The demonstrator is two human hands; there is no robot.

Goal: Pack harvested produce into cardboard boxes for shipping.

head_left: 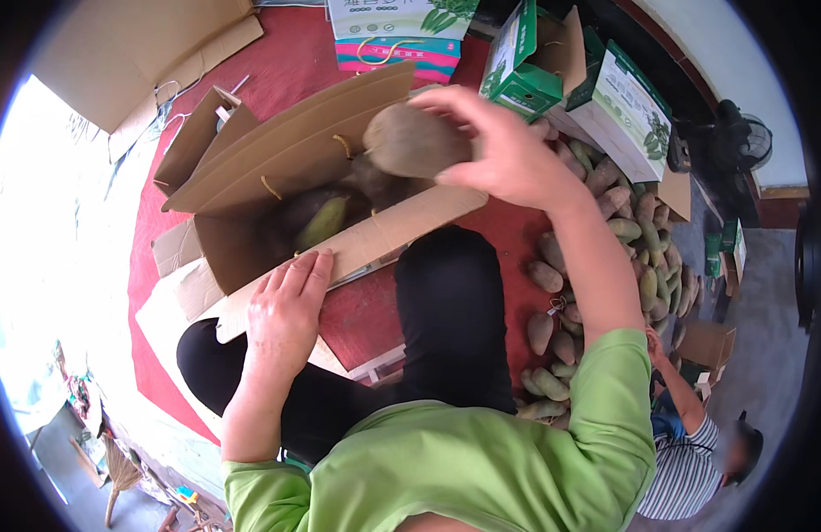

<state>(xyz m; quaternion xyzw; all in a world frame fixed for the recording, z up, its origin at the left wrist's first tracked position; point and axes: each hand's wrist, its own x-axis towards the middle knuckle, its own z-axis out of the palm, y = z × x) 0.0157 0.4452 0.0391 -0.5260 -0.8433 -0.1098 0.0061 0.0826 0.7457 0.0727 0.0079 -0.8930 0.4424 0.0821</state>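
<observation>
My right hand [517, 160] grips a large oval brownish fruit or vegetable [410, 142], blurred by motion, above the right end of an open cardboard box [401, 217]. Its fingers wrap over the top, with the thumb beneath. On the near flap rests my left hand [286, 306], fingers stretched along the edge. Inside the box lie a green oblong piece [324, 223] and darker ones in shadow. Yellow cord handles [270, 188] show on the far side. The kind of produce cannot be told for certain.
Right of my knee is a heap of green and reddish-brown oblong produce [648, 230]. Green-and-white cartons [627, 111] stand behind it. A smaller cardboard box [193, 146] sits at the left on the red mat [158, 293]. Another person [685, 461] is at the lower right.
</observation>
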